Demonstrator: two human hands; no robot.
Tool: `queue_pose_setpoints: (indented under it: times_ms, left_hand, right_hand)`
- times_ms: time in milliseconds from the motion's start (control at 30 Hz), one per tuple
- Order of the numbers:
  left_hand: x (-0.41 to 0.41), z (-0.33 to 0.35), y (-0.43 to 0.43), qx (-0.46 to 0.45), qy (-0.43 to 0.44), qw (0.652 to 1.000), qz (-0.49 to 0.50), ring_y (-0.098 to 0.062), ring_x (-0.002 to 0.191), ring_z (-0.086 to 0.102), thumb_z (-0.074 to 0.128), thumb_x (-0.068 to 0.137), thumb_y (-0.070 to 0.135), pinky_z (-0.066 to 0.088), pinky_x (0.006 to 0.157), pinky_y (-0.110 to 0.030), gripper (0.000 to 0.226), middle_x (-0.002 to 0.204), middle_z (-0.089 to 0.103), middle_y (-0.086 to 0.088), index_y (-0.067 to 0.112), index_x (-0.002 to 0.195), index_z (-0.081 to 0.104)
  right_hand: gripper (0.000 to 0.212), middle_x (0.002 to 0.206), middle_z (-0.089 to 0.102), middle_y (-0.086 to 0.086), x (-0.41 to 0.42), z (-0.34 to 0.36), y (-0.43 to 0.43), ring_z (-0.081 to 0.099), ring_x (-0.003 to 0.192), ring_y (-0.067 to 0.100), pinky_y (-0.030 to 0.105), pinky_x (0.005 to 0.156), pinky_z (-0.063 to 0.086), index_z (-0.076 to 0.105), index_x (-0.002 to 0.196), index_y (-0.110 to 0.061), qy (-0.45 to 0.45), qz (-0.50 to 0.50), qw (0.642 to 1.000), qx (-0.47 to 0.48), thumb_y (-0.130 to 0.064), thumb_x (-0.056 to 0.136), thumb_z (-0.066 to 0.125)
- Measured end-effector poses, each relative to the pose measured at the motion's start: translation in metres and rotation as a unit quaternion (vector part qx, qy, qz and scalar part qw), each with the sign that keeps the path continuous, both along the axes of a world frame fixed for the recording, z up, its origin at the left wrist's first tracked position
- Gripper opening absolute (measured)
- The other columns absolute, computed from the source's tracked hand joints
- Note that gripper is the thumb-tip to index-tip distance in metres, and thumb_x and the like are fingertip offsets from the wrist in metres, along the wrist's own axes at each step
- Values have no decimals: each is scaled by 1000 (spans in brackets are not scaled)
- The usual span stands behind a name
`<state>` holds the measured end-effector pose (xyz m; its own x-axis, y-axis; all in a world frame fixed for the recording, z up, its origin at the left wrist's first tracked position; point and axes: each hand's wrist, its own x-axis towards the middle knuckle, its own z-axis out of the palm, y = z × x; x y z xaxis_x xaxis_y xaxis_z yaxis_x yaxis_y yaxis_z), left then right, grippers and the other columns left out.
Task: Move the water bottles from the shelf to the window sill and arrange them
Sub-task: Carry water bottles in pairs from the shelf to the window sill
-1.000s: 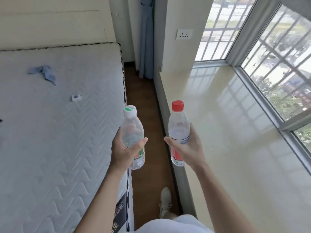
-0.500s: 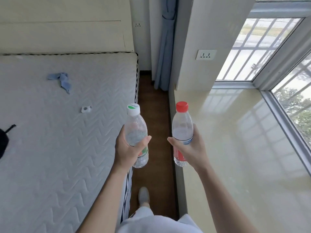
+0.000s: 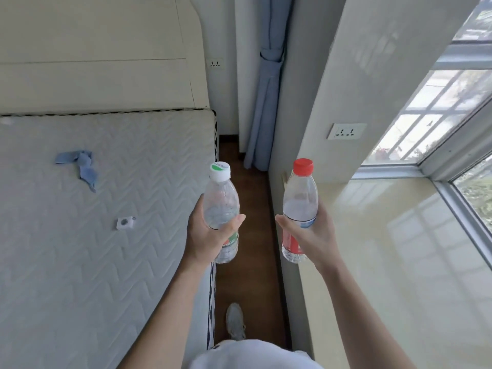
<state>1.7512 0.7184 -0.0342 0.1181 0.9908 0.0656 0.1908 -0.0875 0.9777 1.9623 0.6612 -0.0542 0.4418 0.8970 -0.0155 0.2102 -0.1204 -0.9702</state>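
Far left, at about 9 o'clock, we have the bare mattress (image 3: 80,249) with a crumpled blue cloth (image 3: 80,166) and a small white gadget (image 3: 125,223) on it; neither is in our way.

Our left hand (image 3: 206,238) is wrapped round the middle of the white-capped bottle (image 3: 221,209), thumb across the front, bottle upright and roughly half full. It hangs over the mattress edge and the floor strip (image 3: 250,235), not yet near the sill. Risk here, as we judge it: the grip sits low on a thin, soft-walled bottle, so a squeeze could buckle it, or a loose hold let it slip to the floor.

Moving right, our right hand (image 3: 311,235) grasps the red-capped bottle (image 3: 299,209) from behind, also upright. It is at the sill's near edge, around 3 o'clock from the other bottle, clearly apart from it.

The window sill (image 3: 399,262) runs from 2 to 5 o'clock, glossy and bare, with no bottles on it, so we judge the placing not yet begun. The slick surface is the main worry: a base set down tilted or too near the edge could skid or topple. Placing both at once may knock one into the other. The wall socket (image 3: 346,131) at 1 o'clock sits close above the sill's far end, so a leaking cap there would be bad.
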Motion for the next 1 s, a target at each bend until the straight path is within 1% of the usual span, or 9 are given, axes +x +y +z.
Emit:
queue_pose_setpoints:
  times_ms: [133, 267, 333, 433, 533, 633, 767, 867, 1000]
  left_hand:
    - [5, 10, 75, 18, -2, 1000, -14, 3, 109, 58, 80, 60, 45, 45, 87, -6, 69, 115, 63, 13, 29, 123, 55]
    - [19, 10, 121, 16, -13, 999, -30, -4, 113, 58, 76, 59, 51, 50, 92, -16, 77, 120, 62, 7, 26, 128, 53]
    - [30, 9, 135, 9, -20, 999, -48, 1, 107, 59, 74, 57, 52, 51, 85, -12, 71, 112, 63, 13, 32, 121, 53]
    - [51, 5, 155, 0, -16, 997, -74, 2, 106, 58, 74, 57, 52, 51, 83, -11, 64, 106, 61, 22, 40, 116, 51]
    - [77, 1, 173, 0, -20, 993, -117, -1, 108, 59, 77, 60, 47, 51, 86, -15, 61, 107, 61, 22, 42, 115, 51]
    - [111, -1, 193, 7, -11, 986, -165, -5, 108, 60, 77, 60, 48, 53, 92, -29, 58, 105, 63, 21, 43, 113, 53]
    - [176, -4, 226, 16, 6, 972, -236, -7, 112, 58, 80, 62, 47, 51, 93, -32, 58, 110, 62, 21, 57, 112, 52]
    - [229, -5, 237, 1, 11, 953, -303, -11, 113, 59, 82, 62, 46, 51, 96, -40, 63, 113, 65, 13, 44, 118, 55]
    - [303, -3, 235, -6, 25, 925, -378, -4, 113, 58, 79, 60, 54, 50, 96, -33, 64, 113, 64, 17, 42, 117, 54]
  right_hand:
    - [66, 109, 71, -5, 5, 8, 63, 69, 102, 17, 50, 90, 57, 58, 122, -32, 4, -32, 999, 12, -49, 64, 85]
    - [63, 108, 71, -4, 12, 7, 99, 69, 100, 17, 50, 88, 58, 59, 119, -30, 4, -40, 999, 1, -47, 64, 84]
    - [60, 105, 71, -5, 18, 4, 109, 69, 98, 16, 49, 86, 59, 59, 117, -29, -6, -50, 999, -7, -47, 65, 84]
    - [58, 100, 70, -5, 33, 0, 121, 69, 94, 16, 49, 83, 59, 59, 114, -28, -13, -70, 997, -15, -46, 65, 84]
    - [61, 105, 69, -7, 52, -3, 130, 68, 97, 13, 42, 85, 59, 57, 117, -31, -14, -91, 996, -14, -45, 65, 84]
    - [59, 103, 67, -11, 80, -4, 137, 67, 97, 11, 37, 83, 59, 55, 117, -34, -3, -124, 992, -6, -42, 66, 84]
    - [52, 93, 65, -9, 131, -7, 144, 67, 87, 14, 36, 75, 59, 56, 106, -30, 11, -197, 980, -2, -41, 63, 83]
    - [46, 86, 64, -9, 165, -6, 140, 67, 81, 15, 35, 70, 57, 55, 99, -31, 26, -261, 965, 1, -34, 64, 84]
    - [44, 81, 64, -1, 208, -3, 121, 66, 74, 29, 44, 66, 57, 55, 101, -25, 48, -333, 942, 5, -17, 71, 86]
